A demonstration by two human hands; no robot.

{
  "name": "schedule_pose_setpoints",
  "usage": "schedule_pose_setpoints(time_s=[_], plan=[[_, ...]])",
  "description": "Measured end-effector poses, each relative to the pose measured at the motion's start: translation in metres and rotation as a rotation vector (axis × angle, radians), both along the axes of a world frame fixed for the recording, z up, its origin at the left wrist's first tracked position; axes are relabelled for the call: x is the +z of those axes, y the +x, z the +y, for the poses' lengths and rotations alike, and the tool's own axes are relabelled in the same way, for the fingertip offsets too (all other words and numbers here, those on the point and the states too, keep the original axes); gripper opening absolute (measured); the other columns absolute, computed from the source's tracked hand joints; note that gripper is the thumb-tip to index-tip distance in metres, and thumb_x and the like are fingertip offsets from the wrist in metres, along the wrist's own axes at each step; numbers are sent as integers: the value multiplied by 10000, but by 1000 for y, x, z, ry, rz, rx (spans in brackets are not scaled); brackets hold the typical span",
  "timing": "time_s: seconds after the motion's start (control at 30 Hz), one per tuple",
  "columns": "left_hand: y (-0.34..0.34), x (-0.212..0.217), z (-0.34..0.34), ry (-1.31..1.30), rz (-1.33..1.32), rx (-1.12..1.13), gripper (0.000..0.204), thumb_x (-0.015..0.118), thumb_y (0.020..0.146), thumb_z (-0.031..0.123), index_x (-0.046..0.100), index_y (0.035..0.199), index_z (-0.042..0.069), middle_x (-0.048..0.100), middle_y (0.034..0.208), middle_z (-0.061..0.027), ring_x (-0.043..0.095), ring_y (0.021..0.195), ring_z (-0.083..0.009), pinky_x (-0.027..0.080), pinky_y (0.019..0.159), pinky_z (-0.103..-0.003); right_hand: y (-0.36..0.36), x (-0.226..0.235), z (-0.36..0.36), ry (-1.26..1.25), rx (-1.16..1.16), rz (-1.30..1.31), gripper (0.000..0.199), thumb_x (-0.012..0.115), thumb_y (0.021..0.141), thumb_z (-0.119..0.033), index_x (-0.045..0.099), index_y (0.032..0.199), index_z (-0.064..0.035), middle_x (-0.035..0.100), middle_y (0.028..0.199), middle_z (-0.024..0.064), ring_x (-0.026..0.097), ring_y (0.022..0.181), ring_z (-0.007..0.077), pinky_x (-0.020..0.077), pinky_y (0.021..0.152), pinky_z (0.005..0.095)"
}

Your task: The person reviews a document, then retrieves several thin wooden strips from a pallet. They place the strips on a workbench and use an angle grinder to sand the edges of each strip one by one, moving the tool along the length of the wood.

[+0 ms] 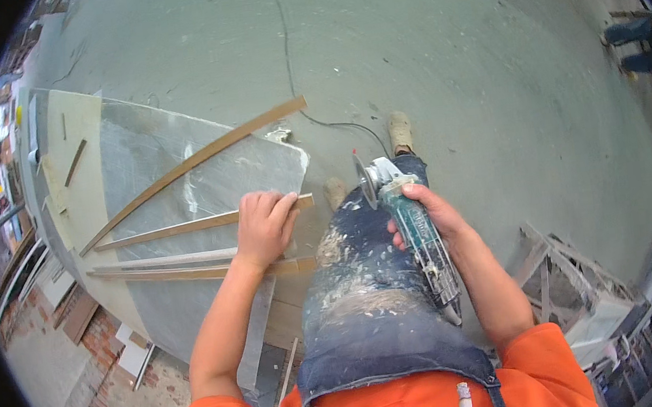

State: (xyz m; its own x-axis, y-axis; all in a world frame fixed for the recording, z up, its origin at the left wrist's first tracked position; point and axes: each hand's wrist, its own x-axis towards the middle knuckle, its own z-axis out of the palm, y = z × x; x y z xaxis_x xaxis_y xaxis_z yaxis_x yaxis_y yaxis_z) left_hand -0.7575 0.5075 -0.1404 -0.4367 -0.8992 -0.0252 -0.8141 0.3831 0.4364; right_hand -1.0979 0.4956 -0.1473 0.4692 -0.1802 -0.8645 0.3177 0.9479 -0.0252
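Over the grey surface (149, 146) runs a brown strip (178, 230), one end clamped in the left hand (265, 224), while the right hand (448, 216) grips a grinder (419, 237), its disc (367, 182) so near the apron (359, 287) that a slip or trip over the cord (287, 56) could cut cloth.

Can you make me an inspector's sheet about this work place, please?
Surface: grey slab with white smears.
Job's things: angle grinder; long strips lying across the slab.
Clutter: short dark piece toward the slab's left end.
Hands: left hand closed over one strip; right hand gripping the grinder.
Cables: dark cord on the floor; grinder connection not visible.
Surroundings: wooden frame at right; another person's legs at upper right.
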Motion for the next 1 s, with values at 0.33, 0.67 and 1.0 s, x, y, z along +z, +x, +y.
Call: schedule_pose_setpoints(time_s=[0.33,0.67,1.0], plan=[[-59,-42,-35,-117,133,2,351,799,802,134,691,1134,96,610,1002,-75,552,931,-284,416,835,-409,2,-4,35,-121,-60,23,486,629,963,-426,585,1194,-1,715,835,203,733,645,276,638,563,406],[-57,-50,-35,-168,155,1,340,800,806,146,696,1127,103,612,1002,-62,555,939,-274,411,848,-405,7,-8,30,-175,-16,34,464,598,979,-415,563,1186,-1,707,836,203,725,626,264,628,542,380],[-54,-49,-34,-189,130,-24,341,777,816,177,679,1134,104,624,1023,-41,572,951,-255,415,841,-412,6,-9,23,-193,42,22,474,593,980,-425,581,1149,18,714,829,199,725,624,264,628,549,382]])
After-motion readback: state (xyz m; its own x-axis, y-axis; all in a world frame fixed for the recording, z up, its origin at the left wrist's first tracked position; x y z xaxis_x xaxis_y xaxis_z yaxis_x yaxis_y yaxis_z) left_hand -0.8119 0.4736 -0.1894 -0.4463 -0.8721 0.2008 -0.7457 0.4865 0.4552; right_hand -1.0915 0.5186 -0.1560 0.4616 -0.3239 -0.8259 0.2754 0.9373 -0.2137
